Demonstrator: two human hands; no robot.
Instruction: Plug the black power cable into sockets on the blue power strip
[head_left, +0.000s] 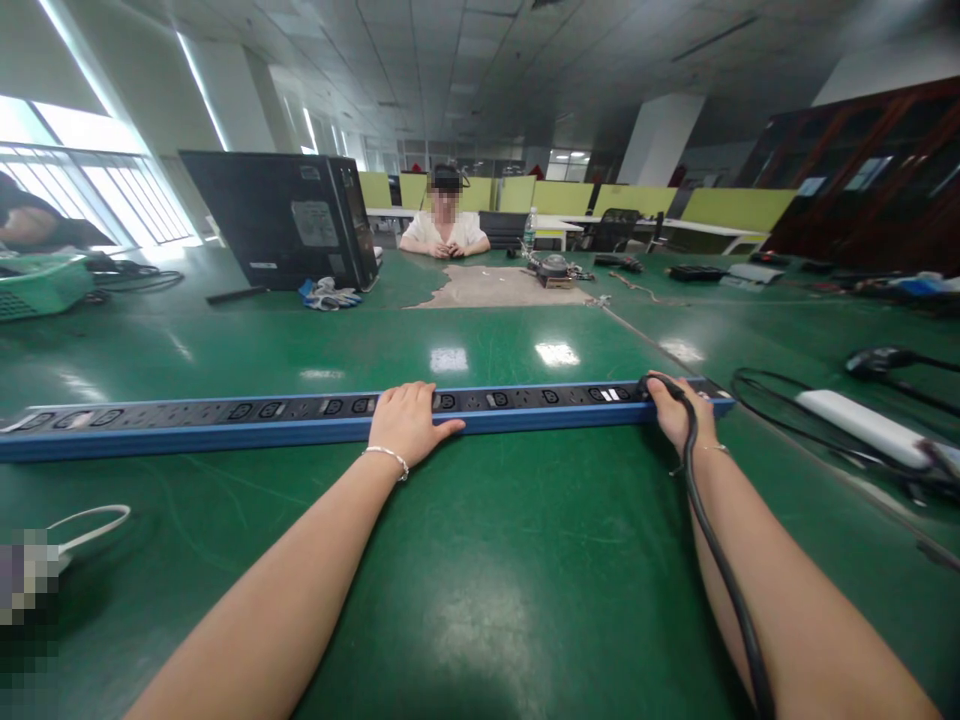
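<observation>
A long blue power strip (480, 422) with a black socket face lies across the green table in front of me. My left hand (405, 418) grips it near the middle, fingers over the top and thumb along the near edge. Near the strip's right end, my right hand (681, 412) is closed around the plug (651, 384) of a black power cord (709, 540). The plug is at the socket face, mostly covered by my fingers; how deep it sits I cannot tell. From there the cord runs down over my right forearm.
A white power strip (862, 428) and black cables lie to the right. Behind stand a black computer case (277, 220), gloves (328, 294) and a water bottle (530, 230). A person (445, 225) sits across the table. A green basket (45, 285) is at the left.
</observation>
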